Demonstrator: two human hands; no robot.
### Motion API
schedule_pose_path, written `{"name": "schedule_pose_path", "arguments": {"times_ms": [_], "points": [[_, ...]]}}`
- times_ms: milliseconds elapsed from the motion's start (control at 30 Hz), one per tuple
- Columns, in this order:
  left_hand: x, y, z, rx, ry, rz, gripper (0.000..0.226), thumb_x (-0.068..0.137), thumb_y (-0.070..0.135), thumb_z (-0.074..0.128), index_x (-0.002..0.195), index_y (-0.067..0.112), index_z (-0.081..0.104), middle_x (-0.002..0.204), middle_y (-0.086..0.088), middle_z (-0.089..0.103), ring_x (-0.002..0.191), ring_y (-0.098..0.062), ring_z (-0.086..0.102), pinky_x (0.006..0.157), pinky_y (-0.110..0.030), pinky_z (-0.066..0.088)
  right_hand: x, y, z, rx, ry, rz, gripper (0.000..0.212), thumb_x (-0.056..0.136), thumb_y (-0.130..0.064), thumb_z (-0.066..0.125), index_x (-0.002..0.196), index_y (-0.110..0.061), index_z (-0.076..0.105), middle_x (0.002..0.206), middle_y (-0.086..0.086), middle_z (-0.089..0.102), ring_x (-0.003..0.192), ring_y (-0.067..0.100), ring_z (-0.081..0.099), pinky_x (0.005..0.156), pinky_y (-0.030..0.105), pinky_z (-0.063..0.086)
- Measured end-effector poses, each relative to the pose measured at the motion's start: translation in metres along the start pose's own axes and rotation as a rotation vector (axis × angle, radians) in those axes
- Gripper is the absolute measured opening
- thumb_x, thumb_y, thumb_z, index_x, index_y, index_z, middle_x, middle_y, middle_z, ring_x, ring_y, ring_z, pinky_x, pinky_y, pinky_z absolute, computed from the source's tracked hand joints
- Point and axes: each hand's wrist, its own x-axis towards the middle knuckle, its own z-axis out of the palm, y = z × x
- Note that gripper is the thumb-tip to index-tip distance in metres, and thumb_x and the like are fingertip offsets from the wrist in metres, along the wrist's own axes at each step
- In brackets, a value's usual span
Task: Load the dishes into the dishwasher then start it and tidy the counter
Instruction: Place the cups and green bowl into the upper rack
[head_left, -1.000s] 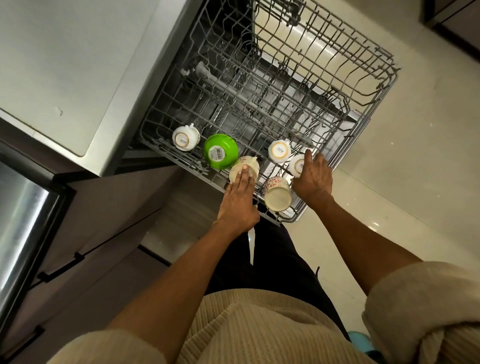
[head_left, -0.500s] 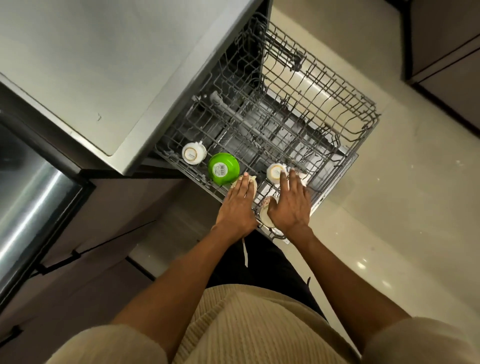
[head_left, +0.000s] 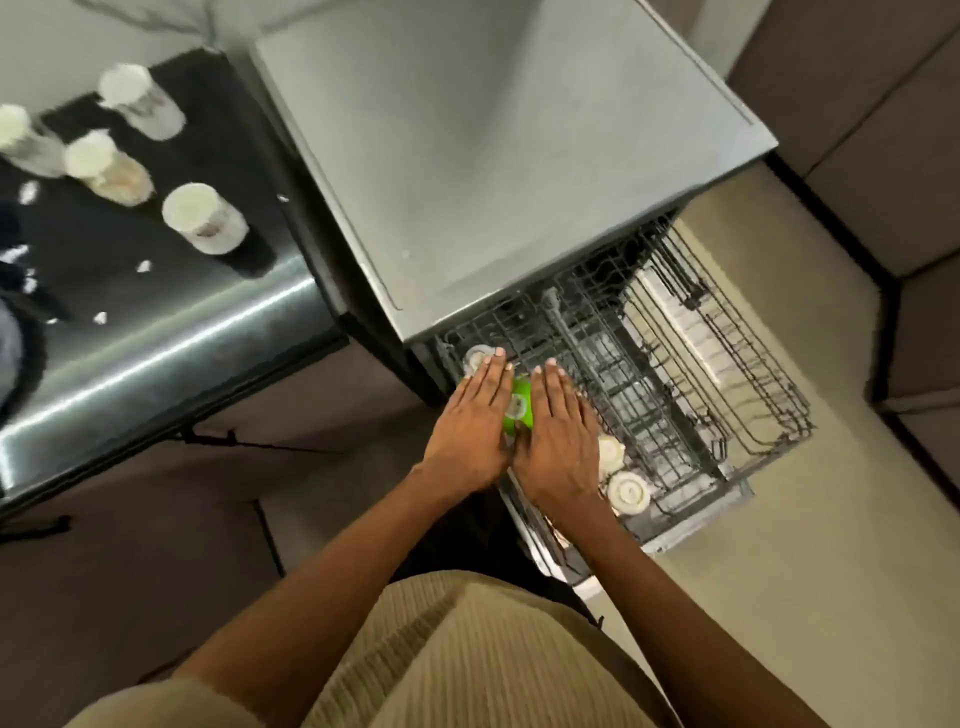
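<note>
Dishwasher rack (head_left: 727, 415): one, wire, drawn partway out from under the grey dishwasher top (head_left: 493, 156). 
Green bowl (head_left: 519, 410): one, upside down at the rack's near-left edge, showing between the two hands. 
White cups: three visible, upside down; one (head_left: 475, 358) at the left corner, two (head_left: 610, 452) (head_left: 629, 493) along the near edge, right of the hands. 
Left hand (head_left: 475, 431): flat, fingers straight and together, fingertips over the corner cup; holds nothing. 
Right hand (head_left: 558, 441): flat, fingers straight, lying over the rack beside the bowl; holds nothing. 
Jars (head_left: 205, 218): four, blurred, on the dark counter (head_left: 156, 322) at left. 
Floor (head_left: 779, 597): pale tile.
</note>
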Motion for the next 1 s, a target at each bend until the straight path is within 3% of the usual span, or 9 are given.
{"name": "schedule_pose_path", "arguments": {"times_ms": [167, 333, 533, 633, 800, 1000], "points": [[-0.022, -0.025, -0.027, -0.056, 0.14, -0.092, 0.074, 0.096, 0.037, 0.033, 0.159, 0.012, 0.004, 0.167, -0.007, -0.008, 0.153, -0.017, -0.01, 0.125, -0.038, 0.005, 0.015, -0.042, -0.015, -0.024, 0.019, -0.169, 0.076, 0.096, -0.032, 0.048, 0.161, -0.015, 0.014, 0.169, 0.006, 0.008, 0.156, 0.019, 0.007, 0.125, 0.039, 0.009], [-0.044, -0.055, -0.057, -0.108, 0.267, -0.174, 0.076, 0.091, 0.044, 0.017, 0.159, 0.012, 0.005, 0.167, -0.006, -0.007, 0.153, -0.015, -0.01, 0.126, -0.039, 0.006, 0.032, -0.091, -0.027, -0.053, 0.027, -0.349, 0.073, 0.099, -0.034, 0.045, 0.162, -0.017, 0.011, 0.17, 0.003, 0.004, 0.156, 0.016, 0.001, 0.125, 0.037, 0.003], [-0.059, -0.114, -0.085, -0.137, 0.364, -0.293, 0.076, 0.097, 0.037, 0.035, 0.159, 0.014, -0.002, 0.166, -0.003, -0.016, 0.151, -0.011, -0.019, 0.126, -0.037, 0.002, 0.058, -0.157, -0.03, -0.042, 0.038, -0.507, 0.071, 0.102, -0.034, 0.044, 0.162, -0.019, 0.01, 0.17, 0.002, 0.0, 0.156, 0.016, -0.001, 0.126, 0.039, 0.011], [-0.064, -0.146, -0.102, -0.168, 0.413, -0.302, 0.078, 0.098, 0.031, 0.043, 0.159, 0.013, -0.001, 0.166, -0.003, -0.015, 0.151, -0.011, -0.018, 0.126, -0.036, 0.001, 0.075, -0.194, -0.028, -0.038, 0.049, -0.53, 0.072, 0.1, -0.033, 0.046, 0.162, -0.018, 0.012, 0.17, 0.003, 0.001, 0.156, 0.016, 0.0, 0.126, 0.039, 0.012], [-0.065, -0.21, -0.133, -0.199, 0.46, -0.281, 0.078, 0.093, 0.028, 0.04, 0.159, 0.011, 0.002, 0.167, -0.005, -0.01, 0.152, -0.013, -0.014, 0.126, -0.038, 0.004, 0.109, -0.259, -0.022, 0.0, 0.029, -0.529, 0.074, 0.101, -0.034, 0.05, 0.162, -0.02, 0.01, 0.17, 0.002, 0.003, 0.156, 0.016, 0.001, 0.127, 0.038, 0.011], [-0.057, -0.288, -0.164, -0.232, 0.449, -0.255, 0.089, 0.083, 0.02, 0.049, 0.159, 0.008, 0.003, 0.166, -0.01, -0.003, 0.154, -0.017, -0.007, 0.126, -0.037, 0.006, 0.157, -0.328, -0.016, 0.016, 0.072, -0.487, 0.076, 0.098, -0.026, 0.058, 0.161, -0.02, 0.016, 0.168, 0.01, 0.015, 0.155, 0.024, 0.014, 0.123, 0.04, 0.02]]}}
